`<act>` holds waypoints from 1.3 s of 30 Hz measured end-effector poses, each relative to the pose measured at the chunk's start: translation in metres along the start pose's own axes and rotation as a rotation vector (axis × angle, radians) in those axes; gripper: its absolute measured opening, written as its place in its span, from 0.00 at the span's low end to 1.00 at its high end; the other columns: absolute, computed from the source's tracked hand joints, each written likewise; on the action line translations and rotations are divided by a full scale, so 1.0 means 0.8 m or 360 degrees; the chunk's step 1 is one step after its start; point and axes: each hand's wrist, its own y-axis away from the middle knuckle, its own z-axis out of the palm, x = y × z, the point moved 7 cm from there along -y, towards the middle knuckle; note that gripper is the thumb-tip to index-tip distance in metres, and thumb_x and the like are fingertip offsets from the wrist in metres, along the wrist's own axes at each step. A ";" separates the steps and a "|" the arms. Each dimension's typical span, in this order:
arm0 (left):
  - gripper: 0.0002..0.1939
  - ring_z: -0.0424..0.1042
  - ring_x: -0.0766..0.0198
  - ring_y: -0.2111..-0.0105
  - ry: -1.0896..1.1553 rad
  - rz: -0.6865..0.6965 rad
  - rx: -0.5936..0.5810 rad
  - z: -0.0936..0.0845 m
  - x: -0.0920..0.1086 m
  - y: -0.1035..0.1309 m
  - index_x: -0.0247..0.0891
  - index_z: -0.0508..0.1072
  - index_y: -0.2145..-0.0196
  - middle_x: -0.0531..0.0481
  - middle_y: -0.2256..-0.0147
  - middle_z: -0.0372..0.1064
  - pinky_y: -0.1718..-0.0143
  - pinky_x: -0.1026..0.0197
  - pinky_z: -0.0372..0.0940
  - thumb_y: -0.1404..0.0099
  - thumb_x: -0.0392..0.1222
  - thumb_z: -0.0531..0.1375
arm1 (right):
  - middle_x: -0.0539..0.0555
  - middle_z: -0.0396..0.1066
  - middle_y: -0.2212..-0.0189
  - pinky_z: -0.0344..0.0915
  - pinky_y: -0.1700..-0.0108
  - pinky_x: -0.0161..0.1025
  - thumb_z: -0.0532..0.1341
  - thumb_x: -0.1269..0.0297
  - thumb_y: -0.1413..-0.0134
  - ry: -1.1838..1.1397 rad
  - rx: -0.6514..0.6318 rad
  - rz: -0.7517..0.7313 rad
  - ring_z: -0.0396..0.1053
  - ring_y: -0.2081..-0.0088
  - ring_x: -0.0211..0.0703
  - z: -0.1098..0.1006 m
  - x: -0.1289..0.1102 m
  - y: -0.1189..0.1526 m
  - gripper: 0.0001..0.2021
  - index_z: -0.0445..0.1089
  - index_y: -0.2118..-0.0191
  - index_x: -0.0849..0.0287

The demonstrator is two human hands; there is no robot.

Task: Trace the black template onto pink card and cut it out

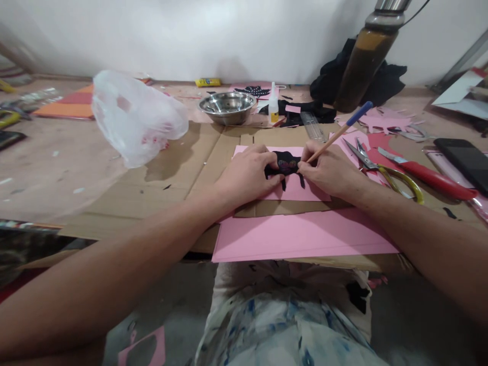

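Black cutout [286, 163] located right of centre in the frame, on a pink sheet [310, 193]. Its long axis is seen to run roughly left to right across the frame; two narrow strips are pointed toward the bottom edge. Both ends are covered by fingers, so the full outline cannot be made out; dotted colouring is noted near its middle, with detail too small to read.

The left hand [247, 170] is laid over the cutout's left end; whether the material is pinched or merely pressed cannot be told. A stick [337, 134] is clamped in the fingers of the right hand [330, 165], which rests at the cutout's right end. The stick is slanted, blue end toward the upper right of the frame, shaft running to the lower left; its lower tip is hidden by fingers.

Scissors [404, 185] are partly overlapped by the right wrist. A phone [467, 160] is cut off at the right edge. Contents of the plastic bag [133, 119], upper left, are blurred by its film. The base of a leaning flask [366, 66], upper right, is in shadow; its top is cropped.
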 end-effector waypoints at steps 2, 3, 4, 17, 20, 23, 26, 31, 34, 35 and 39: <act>0.10 0.70 0.54 0.56 0.0003 0.0003 0.0005 0.000 0.000 0.000 0.42 0.79 0.61 0.45 0.59 0.72 0.54 0.53 0.65 0.36 0.46 0.60 | 0.50 0.65 0.78 0.53 0.70 0.39 0.57 0.69 0.50 0.0015 -0.0010 0.0006 0.61 0.73 0.40 0.000 0.001 0.000 0.03 0.62 0.73 0.56; 0.10 0.70 0.54 0.56 0.0005 0.0003 0.0003 0.000 0.001 0.000 0.42 0.79 0.62 0.45 0.59 0.72 0.54 0.53 0.65 0.37 0.46 0.60 | 0.49 0.65 0.78 0.53 0.70 0.39 0.57 0.69 0.51 0.0017 -0.0017 0.0014 0.60 0.74 0.40 0.001 0.002 0.000 0.04 0.62 0.73 0.56; 0.10 0.70 0.53 0.56 0.0004 0.0000 0.0001 0.000 0.001 0.000 0.42 0.79 0.62 0.45 0.59 0.72 0.54 0.53 0.65 0.37 0.46 0.60 | 0.49 0.65 0.78 0.52 0.71 0.38 0.57 0.70 0.51 0.0016 -0.0022 0.0019 0.60 0.74 0.40 0.001 0.003 0.000 0.04 0.61 0.73 0.56; 0.19 0.71 0.54 0.58 -0.0075 0.0016 -0.0082 -0.003 0.009 -0.005 0.40 0.78 0.64 0.44 0.58 0.72 0.57 0.53 0.65 0.34 0.57 0.56 | 0.49 0.66 0.78 0.56 0.70 0.38 0.58 0.71 0.53 -0.0211 0.0062 0.0004 0.64 0.71 0.41 -0.009 0.005 -0.002 0.04 0.62 0.74 0.56; 0.17 0.72 0.55 0.59 -0.0136 0.0054 -0.0150 0.000 0.014 -0.009 0.40 0.77 0.65 0.44 0.57 0.73 0.58 0.55 0.65 0.33 0.54 0.56 | 0.49 0.66 0.77 0.56 0.70 0.37 0.58 0.71 0.53 -0.0237 0.0037 0.0018 0.64 0.71 0.41 -0.008 0.008 -0.004 0.04 0.62 0.74 0.56; 0.15 0.72 0.56 0.61 -0.0214 0.0075 -0.0217 0.003 0.017 -0.013 0.39 0.77 0.65 0.44 0.58 0.74 0.60 0.55 0.64 0.33 0.50 0.55 | 0.49 0.66 0.77 0.57 0.69 0.37 0.58 0.71 0.53 -0.0268 0.0027 0.0008 0.65 0.70 0.41 -0.007 0.009 -0.006 0.04 0.62 0.75 0.56; 0.16 0.72 0.56 0.65 -0.0288 0.0022 -0.0268 0.004 0.017 -0.017 0.40 0.77 0.65 0.44 0.62 0.75 0.65 0.56 0.63 0.34 0.52 0.55 | 0.49 0.67 0.76 0.57 0.69 0.37 0.58 0.72 0.53 -0.0285 0.0048 0.0010 0.65 0.70 0.40 -0.008 0.011 -0.008 0.05 0.62 0.75 0.57; 0.19 0.73 0.55 0.67 -0.0349 -0.0077 -0.0243 0.001 0.031 -0.018 0.41 0.76 0.59 0.44 0.63 0.76 0.69 0.56 0.62 0.36 0.57 0.56 | 0.49 0.67 0.76 0.57 0.69 0.36 0.58 0.72 0.52 -0.0330 0.0054 -0.0029 0.64 0.70 0.40 -0.009 0.012 -0.009 0.05 0.62 0.75 0.57; 0.19 0.73 0.53 0.65 -0.0382 -0.0084 -0.0206 0.003 0.041 -0.016 0.40 0.75 0.60 0.43 0.61 0.75 0.68 0.55 0.63 0.35 0.58 0.56 | 0.49 0.67 0.75 0.57 0.70 0.36 0.58 0.72 0.52 -0.0323 0.0043 -0.0036 0.64 0.70 0.40 -0.008 0.014 -0.010 0.04 0.62 0.74 0.56; 0.19 0.73 0.53 0.64 -0.0380 -0.0081 -0.0186 0.004 0.043 -0.015 0.40 0.75 0.61 0.42 0.60 0.74 0.68 0.54 0.63 0.35 0.57 0.56 | 0.49 0.67 0.75 0.56 0.70 0.36 0.57 0.71 0.52 -0.0313 0.0023 -0.0025 0.64 0.70 0.40 -0.007 0.015 -0.010 0.04 0.62 0.74 0.56; 0.18 0.73 0.55 0.64 -0.0339 -0.0106 -0.0123 0.009 0.041 -0.012 0.39 0.72 0.59 0.43 0.58 0.72 0.67 0.55 0.64 0.34 0.56 0.56 | 0.49 0.67 0.75 0.57 0.69 0.36 0.58 0.69 0.52 -0.0258 -0.0035 -0.0032 0.64 0.70 0.40 -0.005 0.014 -0.010 0.04 0.62 0.74 0.56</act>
